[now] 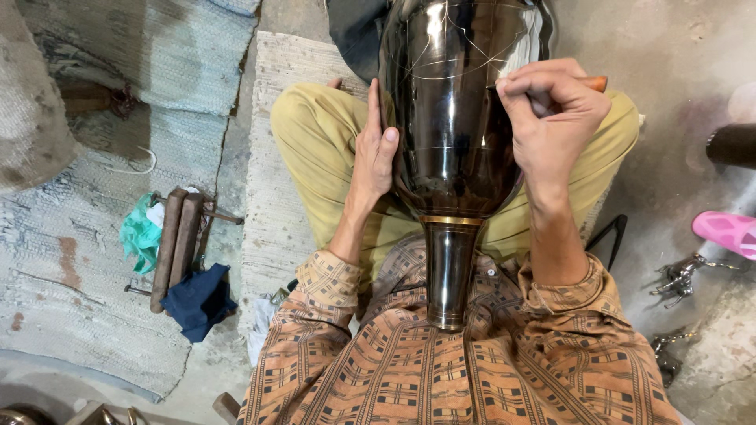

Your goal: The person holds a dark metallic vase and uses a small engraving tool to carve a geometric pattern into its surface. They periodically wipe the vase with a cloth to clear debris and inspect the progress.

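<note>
just one dark glossy metal vase point(453, 118), lying across the lap with its narrow neck toward the chest and its wide body away, thin scratched lines on the shiny surface and a brass-coloured band where body meets neck. two hands on it. left hand point(372, 153) laid flat and open against the vase's left flank, fingers stretched along the curve, steadying rather than clasping. right hand point(551, 118) curled tight, grip narrow and closed on one small tool with a wooden handle point(596, 83), only the handle's end showing past the knuckles; tip hidden behind the fingers, pressed at the vase's upper right side. so vase between the two hands, touching both, resting on the yellow trousers point(315, 149).

off to the left on the woven mat point(71, 260): two wooden sticks point(175, 244) side by side, one teal cloth point(140, 234) just beside them, one dark blue cloth point(201, 299) at their lower end. far right on the floor: one pink sandal point(726, 230) and a few small shiny metal pieces point(681, 275), well apart from the vase.
</note>
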